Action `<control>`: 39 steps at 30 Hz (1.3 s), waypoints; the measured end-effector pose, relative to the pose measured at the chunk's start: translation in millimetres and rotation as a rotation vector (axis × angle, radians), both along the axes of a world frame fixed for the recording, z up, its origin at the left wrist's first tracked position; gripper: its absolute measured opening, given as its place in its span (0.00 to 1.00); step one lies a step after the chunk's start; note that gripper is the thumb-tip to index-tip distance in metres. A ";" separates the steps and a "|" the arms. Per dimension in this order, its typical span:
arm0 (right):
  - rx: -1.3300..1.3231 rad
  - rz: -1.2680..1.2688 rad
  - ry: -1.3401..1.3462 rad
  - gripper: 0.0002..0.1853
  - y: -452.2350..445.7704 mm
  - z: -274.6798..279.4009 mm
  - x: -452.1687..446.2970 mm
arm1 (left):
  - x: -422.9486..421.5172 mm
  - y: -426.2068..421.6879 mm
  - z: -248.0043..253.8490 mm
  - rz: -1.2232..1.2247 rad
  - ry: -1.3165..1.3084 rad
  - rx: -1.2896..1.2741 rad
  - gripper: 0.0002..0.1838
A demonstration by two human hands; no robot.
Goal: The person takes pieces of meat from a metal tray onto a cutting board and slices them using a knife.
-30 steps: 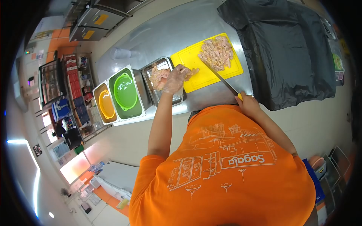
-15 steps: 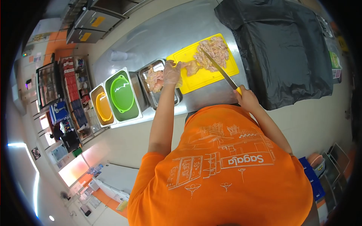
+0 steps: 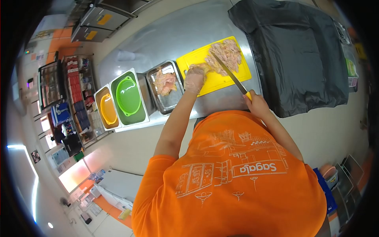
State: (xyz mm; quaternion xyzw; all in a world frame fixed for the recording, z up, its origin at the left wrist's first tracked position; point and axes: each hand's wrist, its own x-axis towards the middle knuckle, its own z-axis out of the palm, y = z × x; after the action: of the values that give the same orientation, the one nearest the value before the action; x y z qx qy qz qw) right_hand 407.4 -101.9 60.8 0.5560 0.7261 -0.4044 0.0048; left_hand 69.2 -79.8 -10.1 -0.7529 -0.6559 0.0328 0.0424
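My left hand, in a clear glove, is closed on a piece of raw meat at the left part of the yellow cutting board. My right hand grips the yellow handle of a long knife; its blade lies across the board, the tip at the heap of chopped meat. Left of the board, a steel tray holds more raw meat.
A green basket and an orange basket sit in steel pans at the left of the metal table. A clear cup lies behind them. Black plastic sheeting covers the right side.
My left hand has moved right from the tray onto the board, where a piece of meat now lies under it. My right hand still holds the knife, its blade now over the heap's left edge.
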 end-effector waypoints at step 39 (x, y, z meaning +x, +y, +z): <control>-0.017 -0.002 0.013 0.22 -4.5 2.2 0.6 | 35.8 -52.2 5.3 0.207 -0.580 -0.002 0.19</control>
State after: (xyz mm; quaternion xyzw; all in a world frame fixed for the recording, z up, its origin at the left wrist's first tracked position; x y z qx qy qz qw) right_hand 408.0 -106.4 63.0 0.5539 0.7223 -0.4141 0.0044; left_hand 105.0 -132.0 -4.7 -0.6601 -0.7138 -0.1789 -0.1507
